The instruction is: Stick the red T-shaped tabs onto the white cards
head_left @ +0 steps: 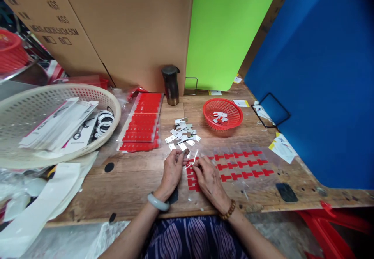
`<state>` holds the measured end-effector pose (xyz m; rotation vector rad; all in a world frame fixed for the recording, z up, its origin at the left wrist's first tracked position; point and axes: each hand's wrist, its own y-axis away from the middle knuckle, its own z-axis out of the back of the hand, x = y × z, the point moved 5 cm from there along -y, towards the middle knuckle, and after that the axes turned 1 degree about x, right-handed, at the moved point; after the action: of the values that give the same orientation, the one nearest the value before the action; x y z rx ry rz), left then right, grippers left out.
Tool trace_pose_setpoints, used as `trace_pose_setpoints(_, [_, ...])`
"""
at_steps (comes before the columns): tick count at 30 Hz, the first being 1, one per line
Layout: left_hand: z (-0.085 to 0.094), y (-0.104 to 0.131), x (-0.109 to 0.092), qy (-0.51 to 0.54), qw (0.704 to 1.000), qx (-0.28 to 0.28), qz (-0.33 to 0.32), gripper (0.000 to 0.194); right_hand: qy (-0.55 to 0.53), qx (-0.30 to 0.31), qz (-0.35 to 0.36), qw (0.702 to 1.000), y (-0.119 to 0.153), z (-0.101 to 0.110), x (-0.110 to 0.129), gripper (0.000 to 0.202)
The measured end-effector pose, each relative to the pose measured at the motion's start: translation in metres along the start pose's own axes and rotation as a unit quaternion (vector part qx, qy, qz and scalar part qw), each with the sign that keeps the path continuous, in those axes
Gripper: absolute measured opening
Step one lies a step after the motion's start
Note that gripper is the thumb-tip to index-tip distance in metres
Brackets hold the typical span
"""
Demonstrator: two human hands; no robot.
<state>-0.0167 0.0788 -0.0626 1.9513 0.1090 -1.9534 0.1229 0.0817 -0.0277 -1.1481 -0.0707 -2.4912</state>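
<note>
My left hand pinches a small metal plate between thumb and fingertips, over the left end of a clear sheet of red stickers. Close beside it, my right hand rests on that sheet with thumb and fingers pressed together; whatever lies between them is too small to make out. The T-shaped red stickers run in rows, partly covered by my right hand. Just beyond my left hand lies a loose pile of small metal plates, several with a notched end.
A red basket holding several plates stands behind the sheet. More red sticker sheets lie at left, near a dark flask. A large white basket with printed cards fills the far left. Green and blue panels stand behind and at right.
</note>
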Motion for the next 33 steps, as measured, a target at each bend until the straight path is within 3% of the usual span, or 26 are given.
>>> trace_pose_setpoints(8, [0.002, -0.002, 0.002, 0.019, 0.999, -0.007, 0.033, 0.017, -0.151, 0.028, 0.008, 0.988, 0.01, 0.008, 0.001, 0.014])
trace_pose_setpoints(13, [0.004, -0.001, -0.007, 0.066, 0.991, 0.038, 0.112, 0.019, -0.245, 0.008, -0.059, 0.968, 0.006, 0.02, -0.01, 0.011])
trace_pose_setpoints(17, [0.002, 0.016, -0.022, 0.134, 0.963, 0.11, 0.205, 0.023, -0.235, -0.016, -0.094, 0.967, 0.004, 0.038, -0.009, 0.013])
trace_pose_setpoints(21, [-0.001, 0.039, -0.034, 0.175, 0.935, 0.17, 0.256, 0.032, -0.213, 0.002, -0.069, 0.975, 0.004, 0.048, 0.0, 0.01])
trace_pose_setpoints(27, [-0.005, 0.055, -0.039, 0.173, 0.923, 0.194, 0.283, 0.034, -0.219, 0.061, -0.061, 0.972, 0.01, 0.041, 0.005, 0.007])
trace_pose_setpoints(33, [-0.013, 0.058, -0.043, 0.186, 0.915, 0.218, 0.285, 0.035, -0.221, 0.068, -0.09, 0.969, 0.013, 0.042, 0.011, 0.007])
